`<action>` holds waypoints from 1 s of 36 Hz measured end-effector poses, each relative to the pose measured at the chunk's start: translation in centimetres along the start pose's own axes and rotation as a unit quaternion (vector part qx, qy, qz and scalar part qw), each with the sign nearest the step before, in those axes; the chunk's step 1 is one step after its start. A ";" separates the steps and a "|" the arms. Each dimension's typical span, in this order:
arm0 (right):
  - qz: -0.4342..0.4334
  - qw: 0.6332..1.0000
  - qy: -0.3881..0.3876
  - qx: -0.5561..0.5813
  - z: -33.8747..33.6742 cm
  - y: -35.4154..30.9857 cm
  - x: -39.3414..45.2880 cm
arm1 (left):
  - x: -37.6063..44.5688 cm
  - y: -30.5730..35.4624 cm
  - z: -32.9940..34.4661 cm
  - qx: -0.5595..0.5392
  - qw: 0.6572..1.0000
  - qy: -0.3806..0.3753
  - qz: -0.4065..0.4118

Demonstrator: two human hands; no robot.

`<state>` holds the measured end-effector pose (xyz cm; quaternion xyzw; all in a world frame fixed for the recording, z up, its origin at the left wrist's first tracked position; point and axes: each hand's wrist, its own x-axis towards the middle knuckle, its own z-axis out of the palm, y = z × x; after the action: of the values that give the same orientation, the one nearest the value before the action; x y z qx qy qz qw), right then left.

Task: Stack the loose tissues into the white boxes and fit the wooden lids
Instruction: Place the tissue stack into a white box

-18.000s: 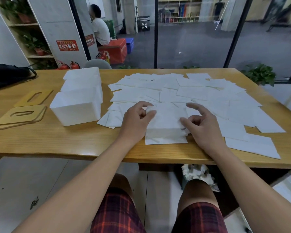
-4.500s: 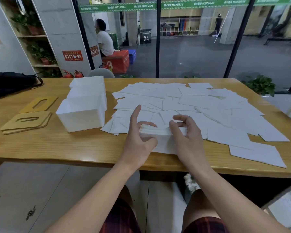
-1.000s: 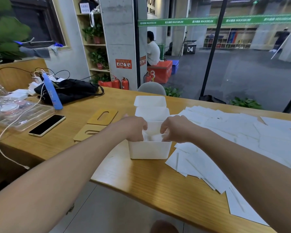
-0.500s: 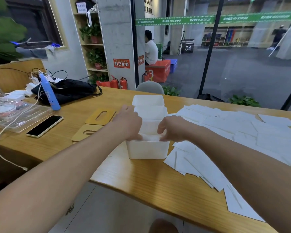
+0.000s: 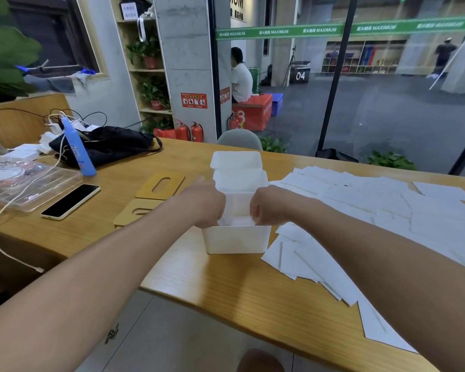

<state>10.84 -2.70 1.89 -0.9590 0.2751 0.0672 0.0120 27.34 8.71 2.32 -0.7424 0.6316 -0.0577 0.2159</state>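
Head view: a person stands at a wooden table (image 5: pixel 226 296), both forearms reaching to the middle of the frame.
Left hand (image 5: pixel 207 202): over the left rim of the nearest white box (image 5: pixel 235 240); fingers curled down into the box, fingertips hidden, so I cannot tell if they pinch the tissues.
Right hand (image 5: pixel 269 206): over the right rim of the same box; fingers also bent down inside, grip not visible.
Stack of tissues (image 5: pixel 235 220): inside the nearest box, between the two hands.
Other white boxes (image 5: pixel 239 171): two more, in a row behind the first, toward the upper middle.
Loose tissues (image 5: pixel 373 210): spread over the right part of the table.
Wooden lids (image 5: pixel 160 185): flat on the table, left of the boxes.
Phone (image 5: pixel 70 201): at the left, face up.
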 end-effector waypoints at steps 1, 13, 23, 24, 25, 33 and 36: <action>0.003 1.000 0.013 0.010 0.1 0.1 0.0 | 0.2 -0.1 0.1 -0.008 1.000 0.007 -0.004; -0.024 0.940 0.238 0.242 0.6 3.9 -4.9 | -1.8 1.2 -2.2 -0.285 0.926 0.248 -0.021; 0.019 0.901 0.269 0.339 3.6 9.7 -15.8 | -2.5 13.3 -4.3 -0.403 0.871 0.272 0.073; 0.029 0.902 0.265 0.340 4.2 10.4 -17.0 | -2.0 14.5 -4.3 -0.410 0.869 0.267 0.080; 0.039 0.902 0.260 0.343 4.8 11.2 -18.0 | -1.6 15.6 -4.1 -0.417 0.866 0.260 0.087; 0.130 0.896 0.242 0.350 10.2 18.9 -24.5 | 3.4 23.4 -2.8 -0.473 0.846 0.219 0.117; 0.149 0.893 0.233 0.356 11.8 20.7 -25.1 | 5.0 25.4 -3.0 -0.478 0.847 0.203 0.117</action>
<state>-22.63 -6.35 -6.12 -0.8265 0.4151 -0.2593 0.2780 4.03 0.36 -5.89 -0.6461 0.6930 0.1274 -0.2932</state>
